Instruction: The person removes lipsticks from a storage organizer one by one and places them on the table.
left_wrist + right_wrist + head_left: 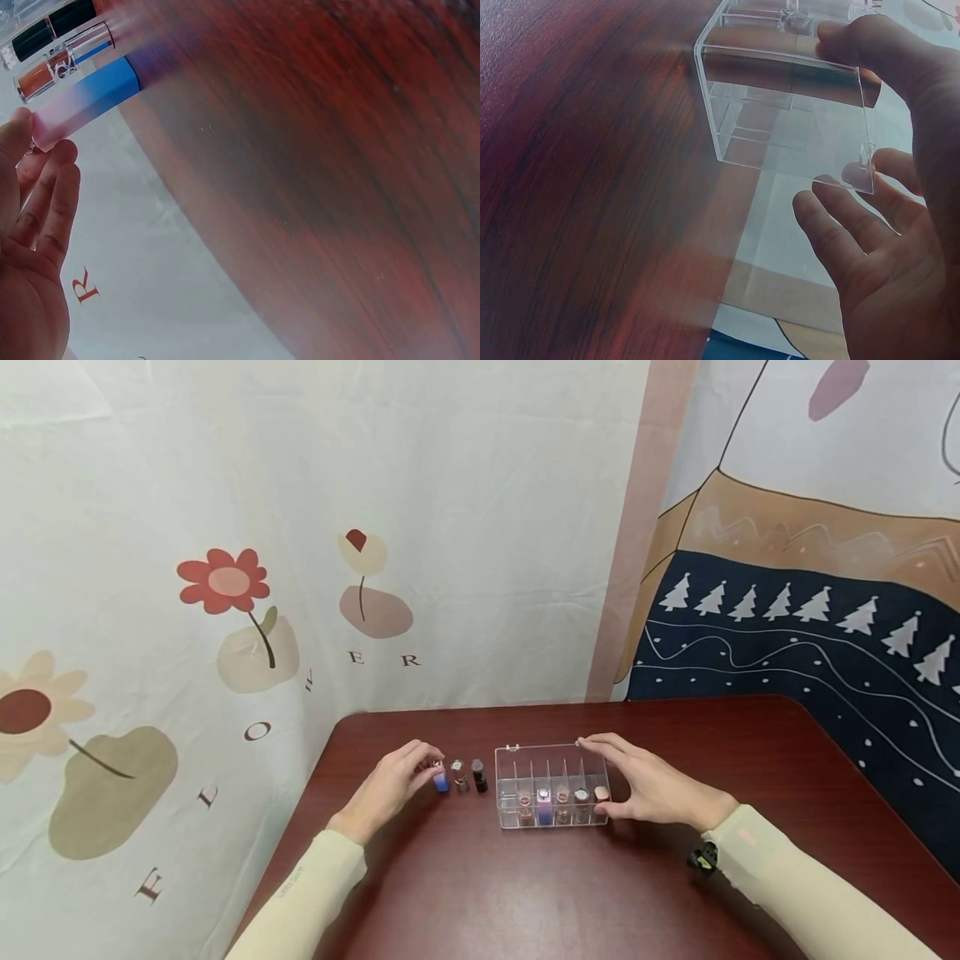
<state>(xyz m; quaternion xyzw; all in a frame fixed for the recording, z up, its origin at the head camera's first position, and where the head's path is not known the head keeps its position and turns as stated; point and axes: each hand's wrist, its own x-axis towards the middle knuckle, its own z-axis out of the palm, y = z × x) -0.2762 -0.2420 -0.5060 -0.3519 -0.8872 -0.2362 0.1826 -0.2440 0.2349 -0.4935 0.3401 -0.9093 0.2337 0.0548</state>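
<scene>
Left hand [390, 779]: thumb and fingertips pinch the upper end of one pink-and-blue tube [441, 782], leftmost of a short row at the red-brown table [525, 885]. Just beside it stands one clear-cased tube [460, 775]; next, one black tube [479, 777]. Then one clear divided box [498, 802]; five further tubes [543, 811] stand in its compartments. Right hand [652, 785]: grips the box's right end, thumb in front, fingers spread behind.

Upright pink-blue tube [441, 781], clear divided case [509, 811]
</scene>
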